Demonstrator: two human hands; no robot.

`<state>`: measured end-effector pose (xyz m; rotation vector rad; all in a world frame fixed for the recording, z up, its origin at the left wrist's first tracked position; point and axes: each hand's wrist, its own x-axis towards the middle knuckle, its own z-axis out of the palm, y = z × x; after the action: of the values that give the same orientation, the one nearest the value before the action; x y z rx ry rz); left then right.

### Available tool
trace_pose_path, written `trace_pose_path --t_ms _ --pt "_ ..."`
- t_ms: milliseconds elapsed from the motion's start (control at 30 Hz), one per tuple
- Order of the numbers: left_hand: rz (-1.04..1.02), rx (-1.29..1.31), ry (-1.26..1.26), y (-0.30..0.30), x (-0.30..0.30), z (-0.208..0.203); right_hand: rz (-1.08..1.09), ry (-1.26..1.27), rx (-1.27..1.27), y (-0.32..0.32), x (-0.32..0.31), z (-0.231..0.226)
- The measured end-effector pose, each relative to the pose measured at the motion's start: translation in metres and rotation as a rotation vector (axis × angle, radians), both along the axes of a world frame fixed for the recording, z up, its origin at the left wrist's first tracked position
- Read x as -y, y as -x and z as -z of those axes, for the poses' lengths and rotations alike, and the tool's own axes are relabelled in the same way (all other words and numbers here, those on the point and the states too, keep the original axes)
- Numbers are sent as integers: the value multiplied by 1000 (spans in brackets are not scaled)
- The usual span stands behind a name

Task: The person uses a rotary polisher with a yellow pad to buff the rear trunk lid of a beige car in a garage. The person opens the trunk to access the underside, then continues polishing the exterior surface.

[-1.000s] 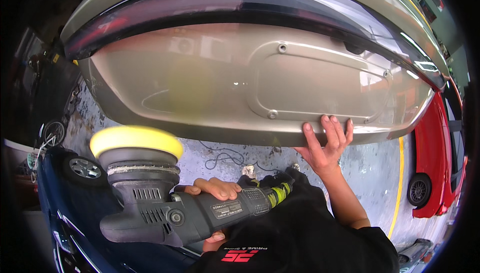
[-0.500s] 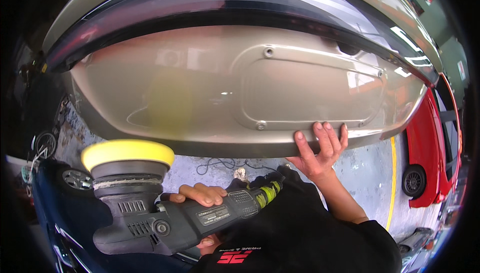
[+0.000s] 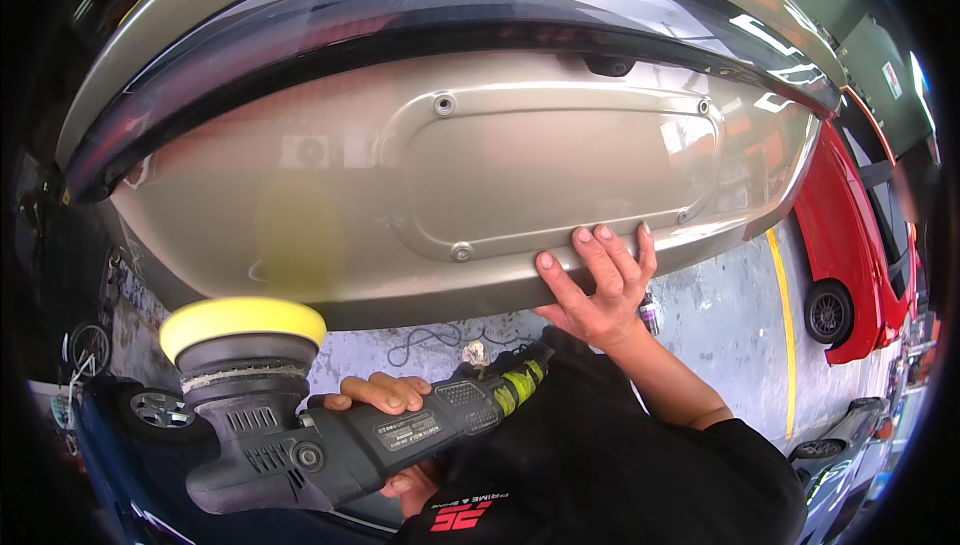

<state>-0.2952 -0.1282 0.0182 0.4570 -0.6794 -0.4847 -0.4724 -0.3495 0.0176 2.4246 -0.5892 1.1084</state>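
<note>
A black car polisher (image 3: 345, 450) with a round yellow foam pad (image 3: 243, 324) is held in my left hand (image 3: 388, 392), whose fingers wrap around the body. The pad faces up, just below the lower left edge of a glossy beige car tailgate (image 3: 540, 170), apart from it. Yellow-green tape (image 3: 517, 388) is wound round the polisher's rear end by the cord. My right hand (image 3: 605, 290) rests on the tailgate's lower edge, fingers spread, tips on the paint below the recessed plate area. The pad and polisher head reflect as a yellowish patch in the paint.
A dark glass band (image 3: 430, 10) crosses above the panel. Black cord (image 3: 430, 343) lies looped on the grey floor, and a small bottle (image 3: 648, 315) stands beyond my right wrist. A red car (image 3: 850, 245) is parked at right, a dark blue car (image 3: 110, 425) at lower left.
The view has shifted so that the tailgate sits further left, and the bottle now shows beside my right wrist. Both hands keep their holds; the polisher stays below the panel.
</note>
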Motion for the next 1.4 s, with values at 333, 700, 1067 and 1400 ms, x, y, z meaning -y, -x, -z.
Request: trace_pose_path --t_ms 333,700,1067,1400 --pt "183 66 10 -16 3 -1 59 132 16 -21 -4 9" --pt "274 88 -12 -25 8 1 80 164 34 -55 -6 57" --pt "215 -24 -276 -19 -16 -12 64 -121 -144 -84 -4 124" --pt "187 -126 -310 17 -5 -20 -17 -355 -302 -65 -12 86"
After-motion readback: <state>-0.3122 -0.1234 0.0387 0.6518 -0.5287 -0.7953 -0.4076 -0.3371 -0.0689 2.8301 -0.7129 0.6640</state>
